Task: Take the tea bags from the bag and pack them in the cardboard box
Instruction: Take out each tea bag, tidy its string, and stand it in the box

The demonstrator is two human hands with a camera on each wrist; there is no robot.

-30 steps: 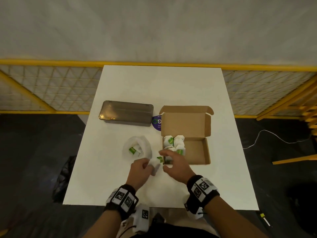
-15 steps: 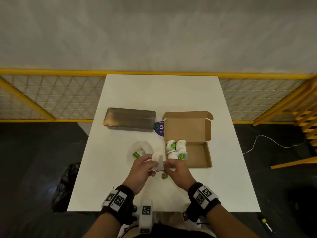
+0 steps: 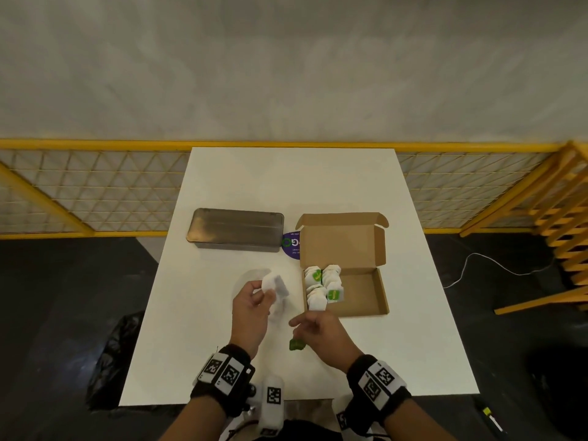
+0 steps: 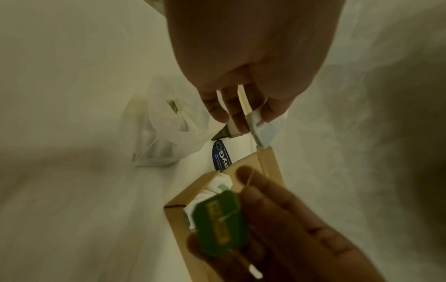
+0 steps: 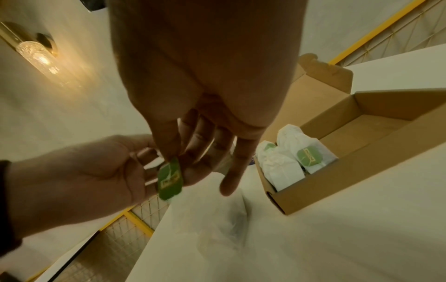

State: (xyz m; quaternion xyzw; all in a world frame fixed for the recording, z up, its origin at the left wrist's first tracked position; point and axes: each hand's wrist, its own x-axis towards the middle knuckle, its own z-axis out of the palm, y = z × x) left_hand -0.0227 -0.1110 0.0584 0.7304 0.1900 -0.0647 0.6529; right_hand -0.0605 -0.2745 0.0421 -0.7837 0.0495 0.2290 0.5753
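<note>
My left hand point(image 3: 259, 292) holds a white tea bag point(image 3: 274, 285) up above the table, left of the cardboard box point(image 3: 366, 291). The fingers point(image 4: 237, 122) grip the tea bag point(image 4: 255, 124) edge-on. My right hand point(image 3: 302, 329), nearer me, pinches the tea bag's green tag point(image 3: 297, 344), point(image 5: 170, 177), which hangs below its fingers. A thin string point(image 4: 251, 171) runs from tag to bag. Several tea bags point(image 3: 321, 286) stand in the open box's left part point(image 5: 289, 160). The clear plastic bag point(image 4: 169, 124) lies behind my left hand, one green tag showing inside.
A closed grey metal tin point(image 3: 235, 229) lies at the back left, a purple sticker point(image 3: 291, 245) between it and the box lid. The right half of the box floor point(image 3: 362, 294) is bare. The white table point(image 3: 286, 179) ends at yellow railings.
My hands, together on the tea bag half a second ago, have drawn apart: the left lifted the bag up and away, the right pulled the green tag toward me.
</note>
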